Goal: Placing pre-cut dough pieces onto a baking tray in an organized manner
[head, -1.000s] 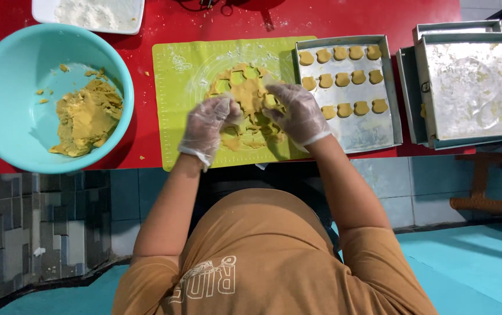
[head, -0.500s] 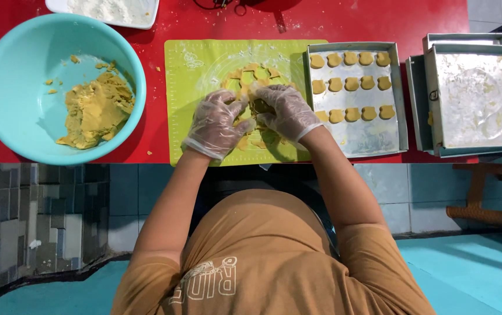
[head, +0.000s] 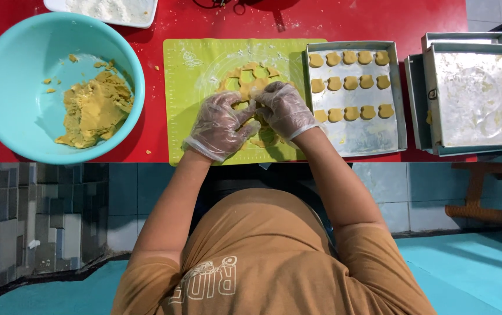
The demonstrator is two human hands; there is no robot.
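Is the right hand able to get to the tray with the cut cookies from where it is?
Probably yes. The right hand rests on the rolled dough on the green mat, and the cookie tray lies right beside it with nothing between.

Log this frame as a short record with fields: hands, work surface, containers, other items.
left hand: gloved left hand resting on rolled dough sheet
right hand: gloved right hand on the same dough, fingertips meeting the left's
work surface: green mat on red table
baking tray: metal tray right of the mat, three rows of cut dough pieces
bowl: turquoise bowl at left, holding a dough lump
other: stacked empty pans far right; flour dish at top
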